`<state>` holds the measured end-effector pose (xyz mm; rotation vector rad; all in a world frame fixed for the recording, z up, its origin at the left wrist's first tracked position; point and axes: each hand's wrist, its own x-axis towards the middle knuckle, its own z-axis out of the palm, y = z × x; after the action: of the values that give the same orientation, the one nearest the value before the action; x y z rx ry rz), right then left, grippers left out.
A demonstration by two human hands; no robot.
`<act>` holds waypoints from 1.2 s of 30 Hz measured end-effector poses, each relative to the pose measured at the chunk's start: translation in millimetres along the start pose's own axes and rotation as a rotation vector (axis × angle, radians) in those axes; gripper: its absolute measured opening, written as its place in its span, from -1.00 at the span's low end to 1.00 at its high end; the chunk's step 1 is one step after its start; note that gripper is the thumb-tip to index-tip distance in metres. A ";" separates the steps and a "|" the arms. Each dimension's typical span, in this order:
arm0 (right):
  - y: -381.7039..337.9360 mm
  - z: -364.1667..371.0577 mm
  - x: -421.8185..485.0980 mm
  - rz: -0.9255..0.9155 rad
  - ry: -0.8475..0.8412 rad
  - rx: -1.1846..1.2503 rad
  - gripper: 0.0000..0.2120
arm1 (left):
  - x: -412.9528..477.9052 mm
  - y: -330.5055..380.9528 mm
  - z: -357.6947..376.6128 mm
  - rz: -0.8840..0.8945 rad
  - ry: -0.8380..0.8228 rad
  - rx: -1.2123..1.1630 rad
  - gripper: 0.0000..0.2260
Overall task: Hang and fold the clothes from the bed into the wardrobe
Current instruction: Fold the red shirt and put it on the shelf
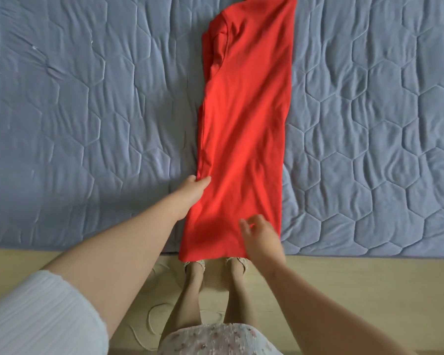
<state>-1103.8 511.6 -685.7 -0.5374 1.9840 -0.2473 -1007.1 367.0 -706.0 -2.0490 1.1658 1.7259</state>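
Red cloth runs up the middle of the frame: a red garment (246, 111) folded lengthwise into one long, narrow strip, lying on the blue-grey quilted bed cover (87, 111). The cover's near edge crosses the frame low down, from left to right, and meets a pale floor (369, 290) below it. At the far left a rounded, piped border of the cover curves down the frame. Wide stretches of bare quilt, stitched in hexagons and lightly wrinkled, lie open on both sides of the strip, left and right.

The garment's upper end reaches the top centre of the frame, and part of it is cut off there. A sleeve is tucked in along its upper left side, where seams and a few layered folds show. The right edge is straight and clean; the left edge is slightly uneven. Soft diagonal creases cross the lower half. The lower end hangs just over the cover's near edge at bottom centre, above the person's feet (195, 267).

The left hand (191, 194) is at the strip's left edge, low in the frame. Its thumb lies on top of the cloth and its fingers are tucked out of sight beneath, gripping that edge. The right hand (262, 238) is over the lower right part of the strip, blurred, with its fingers loosely bent; I cannot tell whether it pinches the cloth or only touches it.

A white ribbed sleeve (36, 316) fills the lower left corner, and a floral skirt (215, 339) shows at bottom centre.
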 end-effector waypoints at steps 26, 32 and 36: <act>71.0 -21.4 1.4 0.308 0.066 0.593 -0.78 | -30.2 -119.6 11.7 0.081 0.020 -0.073 -0.72; 70.3 -10.8 -15.7 0.351 -0.010 0.581 -0.85 | -49.6 -127.5 5.4 0.059 0.145 0.050 -0.62; 72.8 -3.0 -47.2 0.367 -0.035 0.589 -0.79 | -78.2 -139.0 -13.9 0.082 0.106 0.170 -0.84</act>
<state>-1107.7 597.8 -675.7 0.1962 1.8174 -0.5591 -901.8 483.5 -674.6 -2.0370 1.3951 1.5102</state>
